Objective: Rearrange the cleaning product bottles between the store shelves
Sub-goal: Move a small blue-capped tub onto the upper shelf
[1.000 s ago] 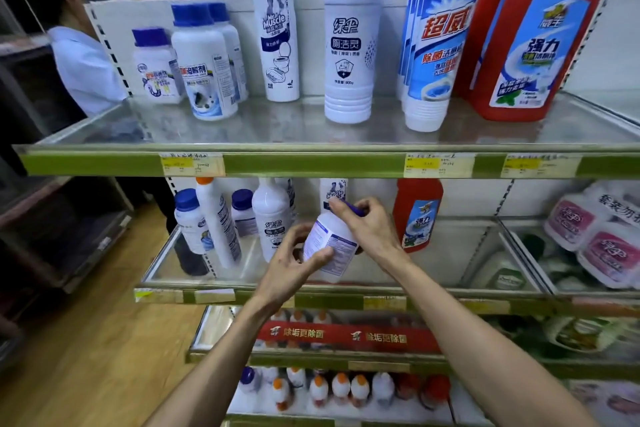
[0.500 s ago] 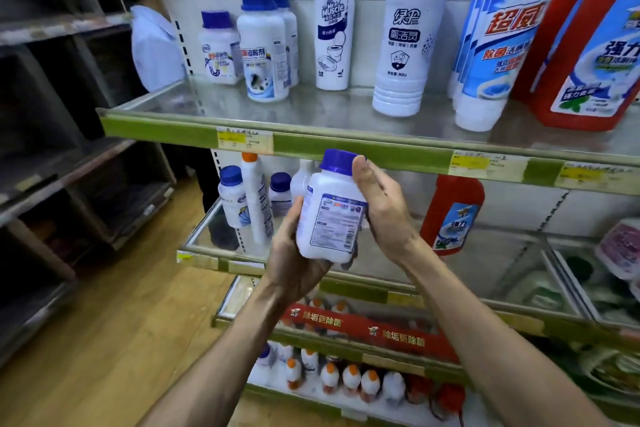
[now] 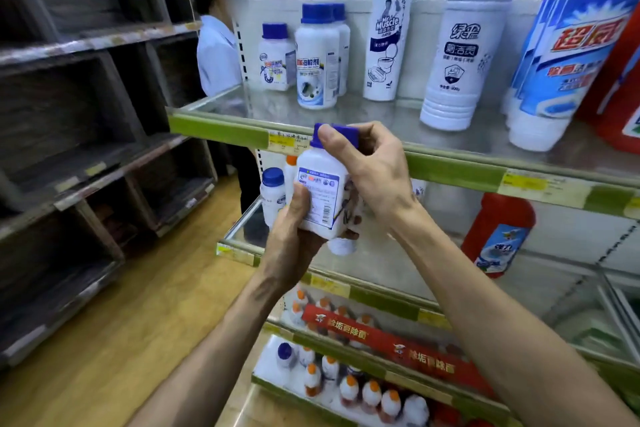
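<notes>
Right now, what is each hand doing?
Left hand: closed around the lower body of the white bottle.
Right hand: closed on the same bottle, fingers at its blue cap.

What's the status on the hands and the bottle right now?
Left hand under the blue-capped bottle; right hand on its cap. Bottle held just below the top shelf edge. Nothing blocking.

Above the hands (image 3: 374,173): three blue-capped jars (image 3: 317,59), two tall white bottles (image 3: 465,55). One jar (image 3: 320,191) held; one red bottle (image 3: 497,236) right.
</notes>
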Available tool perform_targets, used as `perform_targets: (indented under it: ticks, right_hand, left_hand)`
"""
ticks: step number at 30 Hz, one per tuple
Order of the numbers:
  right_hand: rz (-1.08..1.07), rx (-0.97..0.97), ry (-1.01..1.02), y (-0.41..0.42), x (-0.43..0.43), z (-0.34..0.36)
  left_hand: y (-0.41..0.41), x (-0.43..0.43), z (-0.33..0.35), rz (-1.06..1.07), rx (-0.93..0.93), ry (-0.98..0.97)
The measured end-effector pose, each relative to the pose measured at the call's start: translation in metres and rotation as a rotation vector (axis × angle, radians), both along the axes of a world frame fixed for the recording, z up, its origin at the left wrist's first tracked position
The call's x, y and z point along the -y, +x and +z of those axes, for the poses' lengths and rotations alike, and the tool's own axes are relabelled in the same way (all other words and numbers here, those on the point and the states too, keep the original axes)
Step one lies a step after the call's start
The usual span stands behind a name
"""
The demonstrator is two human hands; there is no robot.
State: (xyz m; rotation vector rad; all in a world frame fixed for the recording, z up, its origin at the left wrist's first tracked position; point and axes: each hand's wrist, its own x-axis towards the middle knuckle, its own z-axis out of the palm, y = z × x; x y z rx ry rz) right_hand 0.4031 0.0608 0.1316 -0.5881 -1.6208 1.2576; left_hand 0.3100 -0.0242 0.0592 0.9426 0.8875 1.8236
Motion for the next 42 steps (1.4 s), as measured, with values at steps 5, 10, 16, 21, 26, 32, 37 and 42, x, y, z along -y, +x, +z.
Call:
perform_targets:
  ticks: [5,10,16,21,26,32,37,42]
  right_hand:
    - [0.033,0.048,0.029,-0.019,0.001,0.022]
    - [0.023,0.040,0.015,-0.041,0.000,0.027]
    - [0.024,0.046,0.028,-0.075,-0.003,0.036]
    - [0.150,0.060,0.064,-0.101,-0.004,0.057]
    - [0.009,0.060,0.164,-0.144,-0.012,0.095]
    - [-0.155,0.146,0.260,-0.200,-0.045,0.124]
    - [-0.266,0.348,0.289,-0.234,-0.086,0.121]
    - [-0.279,0.365,0.245,-0.245,-0.105,0.104]
  left_hand:
    - [-0.021,-0.003,0.016,-0.048,0.141,0.028]
    - [-0.047,-0.006,0.018,-0.185,0.191,0.056]
    - [-0.088,-0.012,0.030,-0.322,0.185,0.043]
    - [-0.135,-0.013,0.048,-0.597,0.361,0.092]
    - [-0.192,-0.037,0.087,-0.348,0.034,0.025]
    - [-0.260,-0.074,0.125,0.027,-0.600,0.042]
    - [-0.294,-0.122,0.131,-0.037,-0.658,-0.042]
    - [-0.303,-0.149,0.126,-0.018,-0.680,-0.124]
